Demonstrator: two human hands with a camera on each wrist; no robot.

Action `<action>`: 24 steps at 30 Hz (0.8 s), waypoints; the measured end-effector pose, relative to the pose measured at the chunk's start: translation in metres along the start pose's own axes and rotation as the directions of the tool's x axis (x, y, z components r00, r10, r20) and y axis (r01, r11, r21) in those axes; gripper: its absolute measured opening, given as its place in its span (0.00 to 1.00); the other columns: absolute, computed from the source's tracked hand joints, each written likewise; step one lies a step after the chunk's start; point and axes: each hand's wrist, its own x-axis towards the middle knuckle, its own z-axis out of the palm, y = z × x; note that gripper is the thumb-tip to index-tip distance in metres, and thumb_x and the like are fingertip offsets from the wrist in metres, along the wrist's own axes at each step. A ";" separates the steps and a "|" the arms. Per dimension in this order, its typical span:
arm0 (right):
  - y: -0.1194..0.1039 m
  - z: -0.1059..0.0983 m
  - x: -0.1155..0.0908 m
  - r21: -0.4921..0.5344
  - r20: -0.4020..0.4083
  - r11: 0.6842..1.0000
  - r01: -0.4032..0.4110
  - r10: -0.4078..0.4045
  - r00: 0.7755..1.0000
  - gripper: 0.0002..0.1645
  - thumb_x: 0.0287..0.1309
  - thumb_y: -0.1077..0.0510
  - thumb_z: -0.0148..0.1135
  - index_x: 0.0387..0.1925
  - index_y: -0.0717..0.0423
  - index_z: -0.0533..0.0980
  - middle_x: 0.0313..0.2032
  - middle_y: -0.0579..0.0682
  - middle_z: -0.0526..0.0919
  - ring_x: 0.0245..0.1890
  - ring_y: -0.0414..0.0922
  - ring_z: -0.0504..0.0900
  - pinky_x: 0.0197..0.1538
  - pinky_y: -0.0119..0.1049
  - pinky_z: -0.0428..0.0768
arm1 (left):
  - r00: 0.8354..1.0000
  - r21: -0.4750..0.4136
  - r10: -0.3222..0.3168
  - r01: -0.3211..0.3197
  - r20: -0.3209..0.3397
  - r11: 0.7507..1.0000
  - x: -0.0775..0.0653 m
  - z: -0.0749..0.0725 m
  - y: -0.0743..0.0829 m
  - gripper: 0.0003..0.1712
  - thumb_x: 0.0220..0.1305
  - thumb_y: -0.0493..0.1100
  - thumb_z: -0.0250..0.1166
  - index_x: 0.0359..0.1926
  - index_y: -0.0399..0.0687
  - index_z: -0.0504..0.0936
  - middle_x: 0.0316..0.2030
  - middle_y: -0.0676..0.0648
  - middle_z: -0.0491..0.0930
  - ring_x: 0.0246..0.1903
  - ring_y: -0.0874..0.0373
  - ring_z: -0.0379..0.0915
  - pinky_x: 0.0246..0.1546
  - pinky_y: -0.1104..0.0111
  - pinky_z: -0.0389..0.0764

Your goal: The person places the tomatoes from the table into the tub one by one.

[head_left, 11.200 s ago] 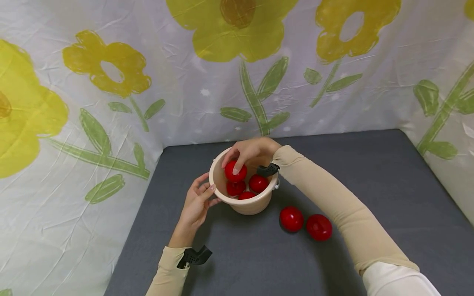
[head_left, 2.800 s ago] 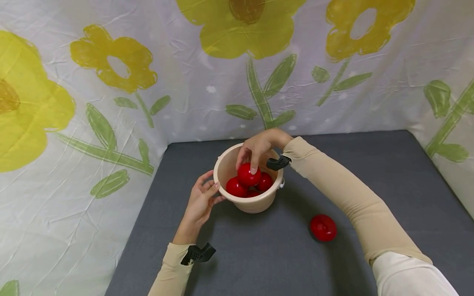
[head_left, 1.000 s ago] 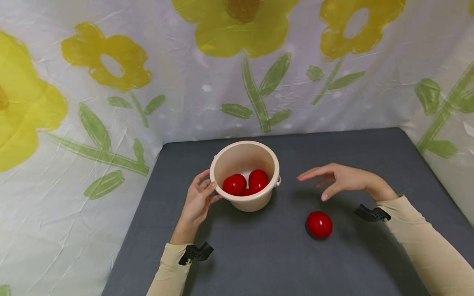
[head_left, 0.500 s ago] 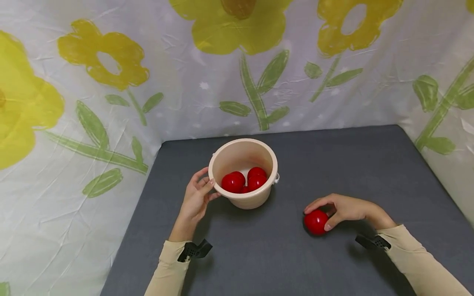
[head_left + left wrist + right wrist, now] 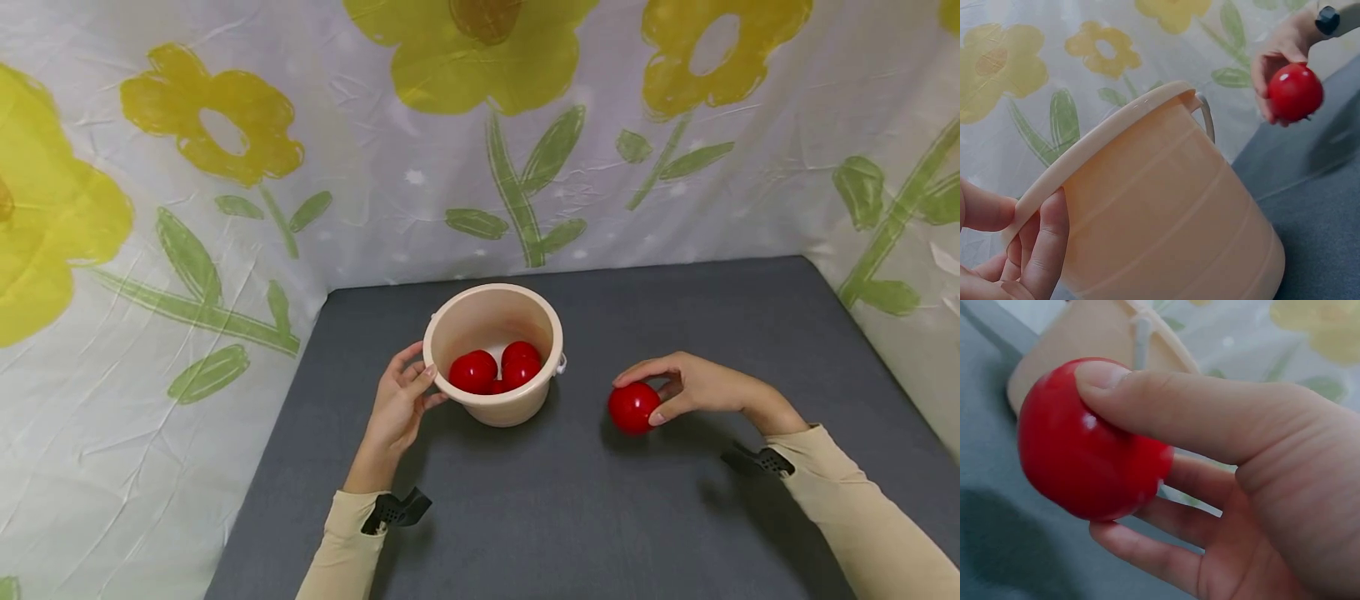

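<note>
A glossy red tomato [image 5: 633, 408] is held by my right hand [image 5: 697, 385], thumb on one side and fingers on the other. In the left wrist view this tomato [image 5: 1296, 92] hangs above the table with a small stem at its underside. My left hand [image 5: 397, 404] pinches the rim of a cream-coloured bucket [image 5: 506, 410]; its thumb and fingers [image 5: 1052, 240] clasp the lip from both sides. Inside the bucket lie several more red tomatoes [image 5: 473, 372], partly hiding one another.
The bucket stands on a dark grey cloth-covered table [image 5: 525, 517], its white handle joint [image 5: 561, 364] on the right side. A pale curtain [image 5: 360, 208] with yellow flowers closes off the back and sides. Black wrist cameras [image 5: 396, 510] sit on both sleeves.
Another tomato was let go in the bucket earlier. My right hand has since come back right, gripped the last tomato on the table and raised it. The left hand keeps its place on the rim.
</note>
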 end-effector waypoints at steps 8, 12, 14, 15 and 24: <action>-0.034 -0.027 0.016 -0.027 -0.103 0.999 0.026 -0.029 0.994 0.35 0.54 0.62 0.72 0.64 0.56 0.73 0.66 0.61 0.72 0.55 0.39 0.82 0.49 0.39 0.87 | 1.000 -0.017 -0.009 0.009 -0.004 1.000 -0.001 0.000 0.000 0.32 0.70 0.27 0.53 0.71 0.42 0.56 0.41 0.47 0.76 0.30 0.61 0.79 0.29 0.70 0.85; -0.053 -0.036 0.032 -0.045 -0.123 0.998 0.042 -0.047 0.991 0.35 0.54 0.61 0.73 0.64 0.54 0.73 0.66 0.57 0.73 0.55 0.41 0.81 0.49 0.40 0.87 | 1.000 -0.028 -0.010 0.010 0.000 1.000 -0.001 0.000 0.000 0.32 0.70 0.27 0.53 0.71 0.42 0.55 0.41 0.47 0.76 0.29 0.61 0.79 0.28 0.70 0.85; -0.062 -0.039 0.041 -0.045 -0.119 0.998 0.052 -0.057 0.991 0.36 0.54 0.61 0.73 0.65 0.54 0.73 0.66 0.55 0.73 0.56 0.43 0.80 0.49 0.41 0.87 | 1.000 -0.029 -0.010 0.010 0.000 1.000 0.000 0.000 0.000 0.32 0.70 0.27 0.53 0.71 0.42 0.56 0.41 0.46 0.76 0.29 0.61 0.79 0.28 0.70 0.85; -0.066 -0.041 0.046 -0.045 -0.118 0.997 0.056 -0.061 0.991 0.36 0.54 0.61 0.73 0.65 0.53 0.73 0.65 0.54 0.74 0.56 0.43 0.80 0.49 0.41 0.87 | 1.000 -0.027 -0.010 0.010 0.001 1.000 0.000 0.000 0.000 0.32 0.70 0.27 0.53 0.71 0.42 0.56 0.41 0.46 0.76 0.29 0.61 0.79 0.28 0.70 0.85; -0.096 -0.052 0.092 -0.011 -0.084 0.999 0.039 -0.040 0.996 0.35 0.55 0.62 0.71 0.65 0.53 0.73 0.64 0.55 0.76 0.51 0.53 0.84 0.50 0.44 0.86 | 1.000 -0.028 -0.008 0.009 0.004 1.000 0.000 -0.001 -0.001 0.32 0.69 0.26 0.53 0.71 0.42 0.56 0.40 0.48 0.77 0.29 0.61 0.79 0.28 0.70 0.85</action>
